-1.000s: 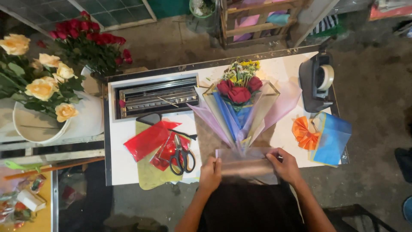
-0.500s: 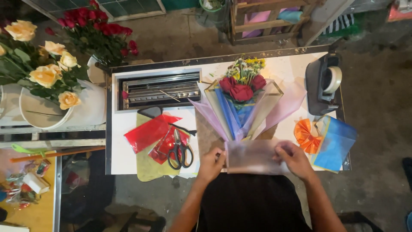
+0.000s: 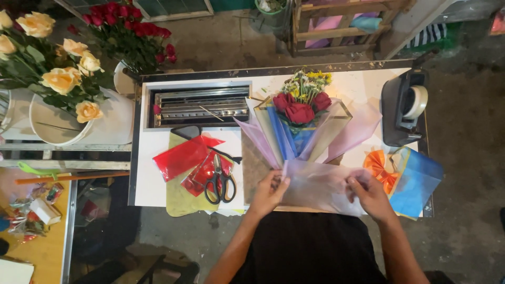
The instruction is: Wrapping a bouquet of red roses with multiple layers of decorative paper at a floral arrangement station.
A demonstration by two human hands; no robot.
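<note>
A bouquet [image 3: 301,108] of red roses and small yellow flowers lies on the white table [image 3: 158,181], wrapped in blue, pink and tan sheets. Over its lower end lies a translucent pale wrapping sheet [image 3: 321,184]. My left hand [image 3: 271,192] pinches the sheet's left edge. My right hand [image 3: 371,194] grips its right side. Both hands are at the table's near edge, below the flower heads.
Black scissors [image 3: 220,181] lie on red cellophane [image 3: 184,158] left of my hands. A metal tray [image 3: 197,105] sits at the back. A tape dispenser [image 3: 405,108], an orange bow [image 3: 380,168] and blue paper [image 3: 418,181] are at right. Buckets of cream roses [image 3: 58,79] and red roses [image 3: 131,31] stand left.
The camera has shifted slightly. My hands have spread the pale sheet wider across the bouquet's lower end, with the right hand moving further right.
</note>
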